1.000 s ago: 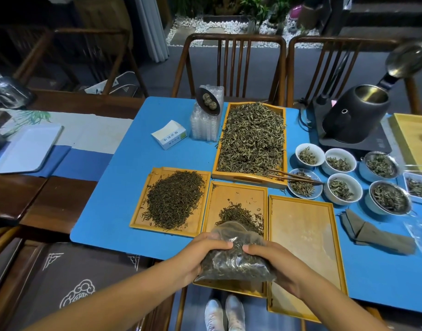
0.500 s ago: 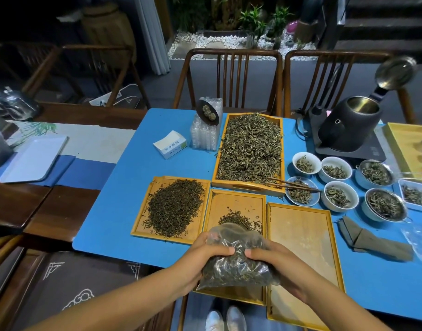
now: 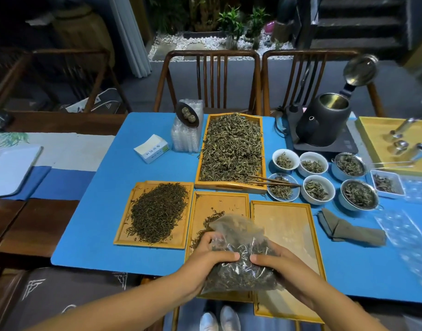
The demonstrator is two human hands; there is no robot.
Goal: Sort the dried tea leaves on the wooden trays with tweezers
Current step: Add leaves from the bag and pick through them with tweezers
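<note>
Fingers of the left hand [image 3: 212, 255] and right hand [image 3: 275, 266] curl round a clear plastic bag [image 3: 238, 266] of dark tea, thumbs nearly meeting on top, above the middle tray [image 3: 198, 211], which carries only a small pile. Sorting proper seems not yet begun; this looks like supplying leaves. Next, probably, the bag's mouth must be tipped over that tray, or the bag set aside, freeing a hand for the tweezers [image 3: 272, 182] resting across the far tray [image 3: 229, 186] and a bowl [image 3: 282, 190]

You face two wooden chairs [image 3: 208, 80], grey floor [image 3: 138, 91], white pebble bed [image 3: 205, 44], potted plants [image 3: 231, 22], dark stairs [image 3: 358, 20], dim light.
</note>
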